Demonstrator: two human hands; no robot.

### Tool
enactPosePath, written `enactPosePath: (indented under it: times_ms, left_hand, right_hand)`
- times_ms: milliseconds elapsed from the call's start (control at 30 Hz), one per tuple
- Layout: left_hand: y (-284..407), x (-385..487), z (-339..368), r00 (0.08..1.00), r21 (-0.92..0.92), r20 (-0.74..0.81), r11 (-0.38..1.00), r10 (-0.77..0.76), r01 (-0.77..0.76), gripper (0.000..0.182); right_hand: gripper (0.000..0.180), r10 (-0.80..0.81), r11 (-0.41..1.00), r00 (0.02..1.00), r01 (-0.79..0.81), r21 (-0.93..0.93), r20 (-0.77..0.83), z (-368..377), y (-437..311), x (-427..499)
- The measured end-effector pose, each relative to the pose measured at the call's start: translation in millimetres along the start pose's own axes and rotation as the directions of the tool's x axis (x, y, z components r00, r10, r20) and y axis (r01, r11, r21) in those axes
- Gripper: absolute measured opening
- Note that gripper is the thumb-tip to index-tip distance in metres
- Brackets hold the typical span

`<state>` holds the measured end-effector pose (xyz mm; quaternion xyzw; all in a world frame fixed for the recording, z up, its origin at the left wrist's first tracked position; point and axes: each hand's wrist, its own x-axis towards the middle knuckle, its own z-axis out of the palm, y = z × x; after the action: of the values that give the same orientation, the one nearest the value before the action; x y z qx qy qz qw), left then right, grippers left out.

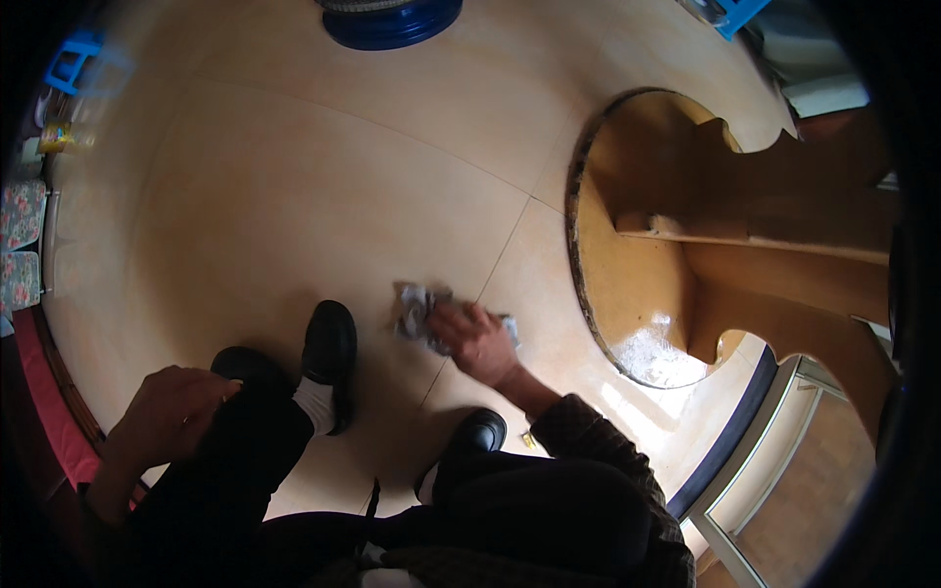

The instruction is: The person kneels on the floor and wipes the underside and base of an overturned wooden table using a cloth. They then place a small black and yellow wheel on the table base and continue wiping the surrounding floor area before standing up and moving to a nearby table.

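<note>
My right hand [474,338] presses on a crumpled grey and white cloth [417,312] that lies on the beige tile floor [353,198]. Part of the cloth sticks out on both sides of the hand, and the fingers are slightly blurred. My left hand [165,415] is at my bent left knee [253,367], its back to the camera. Its fingers curl away, so their tips are mostly hidden. My black left shoe [328,360] and black right shoe [478,431] stand on the floor on either side of the cloth.
To the right stands a brown wooden pedestal [779,261] on a round base [625,272]. A small yellow scrap [528,441] lies near my right shoe. A round blue base [393,26] is at the top. Floral-covered seats [22,213] and a blue plastic stool [73,62] line the left.
</note>
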<state>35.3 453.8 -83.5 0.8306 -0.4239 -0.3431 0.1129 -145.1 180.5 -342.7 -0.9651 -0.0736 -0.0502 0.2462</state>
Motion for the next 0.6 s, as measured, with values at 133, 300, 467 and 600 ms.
enactPosePath:
  times_ms: [133, 300, 467, 600]
  left_hand:
    - [20, 24, -8, 0.994, 0.108, 0.051, 0.989, 0.099, -0.104, 0.024]
    - [31, 64, 0, 0.976, 0.048, 0.059, 0.976, 0.211, -0.214, 0.021]
    - [71, 64, -16, 0.966, 0.074, 0.144, 0.971, 0.217, -0.229, 0.022]
    - [67, 95, 4, 0.906, 0.003, 0.178, 0.921, 0.383, -0.390, 0.023]
  right_hand:
    - [0.056, 0.098, 0.967, 0.990, -0.118, 0.228, 0.098, -31, -10, -35]
    - [0.062, 0.456, 0.889, 0.887, -0.450, 0.082, -0.069, -74, 41, -95]
    - [0.074, 0.463, 0.886, 0.877, -0.462, 0.040, -0.131, 1, 5, -68]
    - [0.072, 0.453, 0.867, 0.891, -0.433, 0.245, -0.029, 2, -12, -46]
